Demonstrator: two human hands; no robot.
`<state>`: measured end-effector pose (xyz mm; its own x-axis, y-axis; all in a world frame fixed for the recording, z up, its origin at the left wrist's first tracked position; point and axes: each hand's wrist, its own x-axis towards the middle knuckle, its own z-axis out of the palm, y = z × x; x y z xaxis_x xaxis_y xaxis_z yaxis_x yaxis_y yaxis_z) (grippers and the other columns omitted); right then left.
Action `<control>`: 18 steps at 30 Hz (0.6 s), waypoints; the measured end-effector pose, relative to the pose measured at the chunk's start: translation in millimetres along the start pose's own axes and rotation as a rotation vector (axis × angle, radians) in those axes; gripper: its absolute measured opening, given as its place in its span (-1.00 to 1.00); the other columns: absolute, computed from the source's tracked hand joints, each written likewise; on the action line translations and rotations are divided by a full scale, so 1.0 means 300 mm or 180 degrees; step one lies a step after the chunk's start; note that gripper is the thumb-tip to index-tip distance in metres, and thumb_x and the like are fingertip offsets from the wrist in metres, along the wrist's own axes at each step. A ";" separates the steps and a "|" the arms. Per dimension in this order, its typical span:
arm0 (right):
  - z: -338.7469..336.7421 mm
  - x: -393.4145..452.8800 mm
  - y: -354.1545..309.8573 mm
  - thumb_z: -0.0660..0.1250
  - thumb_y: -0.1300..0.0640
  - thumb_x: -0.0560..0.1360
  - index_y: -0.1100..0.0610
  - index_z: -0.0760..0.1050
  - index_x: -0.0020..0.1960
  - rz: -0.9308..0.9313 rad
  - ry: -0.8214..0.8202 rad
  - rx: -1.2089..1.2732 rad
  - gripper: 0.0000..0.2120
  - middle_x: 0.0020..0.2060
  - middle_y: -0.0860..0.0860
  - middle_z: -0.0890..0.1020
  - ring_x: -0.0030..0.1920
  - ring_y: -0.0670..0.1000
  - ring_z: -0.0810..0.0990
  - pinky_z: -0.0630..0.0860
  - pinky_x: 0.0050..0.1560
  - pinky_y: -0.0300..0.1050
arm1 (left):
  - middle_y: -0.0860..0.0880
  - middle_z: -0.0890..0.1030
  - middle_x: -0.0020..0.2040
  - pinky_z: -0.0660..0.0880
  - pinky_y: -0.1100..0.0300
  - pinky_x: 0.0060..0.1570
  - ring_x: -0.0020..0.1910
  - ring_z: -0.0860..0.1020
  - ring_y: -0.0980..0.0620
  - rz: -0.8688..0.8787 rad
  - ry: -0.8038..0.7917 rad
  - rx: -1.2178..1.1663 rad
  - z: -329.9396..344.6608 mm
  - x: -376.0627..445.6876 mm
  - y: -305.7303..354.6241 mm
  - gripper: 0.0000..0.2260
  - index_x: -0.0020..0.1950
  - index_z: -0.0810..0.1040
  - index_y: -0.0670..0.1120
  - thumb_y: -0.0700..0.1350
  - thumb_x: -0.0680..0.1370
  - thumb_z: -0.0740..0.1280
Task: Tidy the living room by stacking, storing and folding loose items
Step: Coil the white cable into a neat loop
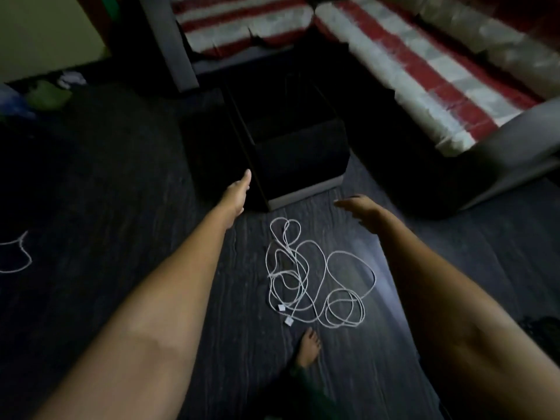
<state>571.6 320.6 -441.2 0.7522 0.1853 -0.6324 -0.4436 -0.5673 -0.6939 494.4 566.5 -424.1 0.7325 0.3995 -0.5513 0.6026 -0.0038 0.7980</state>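
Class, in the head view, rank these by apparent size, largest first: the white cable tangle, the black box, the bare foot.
1. black box
2. white cable tangle
3. bare foot

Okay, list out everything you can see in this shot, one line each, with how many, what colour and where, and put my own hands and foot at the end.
tangled cable: one heap, white, on the floor between the arms
storage box: one, black with a pale bottom edge, on the floor beyond the cable
striped cover: red and white, over the sofa, upper right
second cable: one, white, floor at far left, partly cut off
small clutter: green, white and blue bits, too blurred to name, upper left floor
floor: dark wood grain
left hand: one, reaching to the box's near left edge
right hand: one, open, above the floor
foot: one, bare, near the cable
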 end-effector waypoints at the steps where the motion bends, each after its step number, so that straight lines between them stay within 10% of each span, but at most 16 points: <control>1: 0.031 0.100 0.037 0.36 0.11 0.52 0.24 0.36 0.39 0.0085 -0.0087 -0.0118 -0.51 0.31 0.17 0.47 0.23 0.13 0.45 0.31 0.07 -0.12 | -0.05 0.30 0.49 0.23 -0.01 0.37 0.48 0.24 -0.05 -0.0128 -0.0042 0.0055 0.030 0.086 -0.049 -0.45 0.51 0.25 -0.11 0.20 0.63 0.04; 10: 0.420 0.836 0.672 0.42 0.20 0.47 0.17 0.53 0.23 0.0667 -0.0471 -0.1113 -0.66 -0.24 0.08 0.54 -0.40 -0.11 0.40 0.30 -0.50 -0.42 | -0.10 0.51 0.12 0.31 0.24 -0.01 0.12 0.45 0.00 -0.0636 -0.0310 0.0752 0.311 0.764 -0.766 -0.61 0.29 0.47 -0.27 0.00 0.64 0.17; 13: 0.582 1.014 0.955 0.32 0.24 0.50 0.12 0.55 0.21 0.0661 -0.0833 -0.1570 -0.71 -0.04 0.17 0.63 -0.18 0.06 0.59 0.42 -0.19 -0.24 | -0.17 0.57 -0.02 0.35 0.26 -0.14 0.03 0.53 -0.04 -0.0540 -0.0713 0.1488 0.406 0.940 -1.095 -0.72 0.17 0.55 -0.31 -0.13 0.58 0.30; 18: 0.812 1.269 1.366 0.23 0.32 0.51 0.19 0.48 0.29 0.0637 -0.1144 -0.2202 -0.64 0.18 0.20 0.59 0.22 0.15 0.54 0.37 0.16 -0.17 | -0.16 0.49 0.32 0.34 0.14 0.28 0.30 0.44 -0.14 0.0040 -0.1650 0.3362 0.538 1.214 -1.576 -0.69 0.29 0.51 -0.15 -0.13 0.56 0.31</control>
<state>557.5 354.2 -1050.2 0.4352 0.2077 -0.8760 -0.0624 -0.9637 -0.2595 527.4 565.8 -1041.5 0.6347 -0.0257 -0.7724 0.3794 -0.8604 0.3404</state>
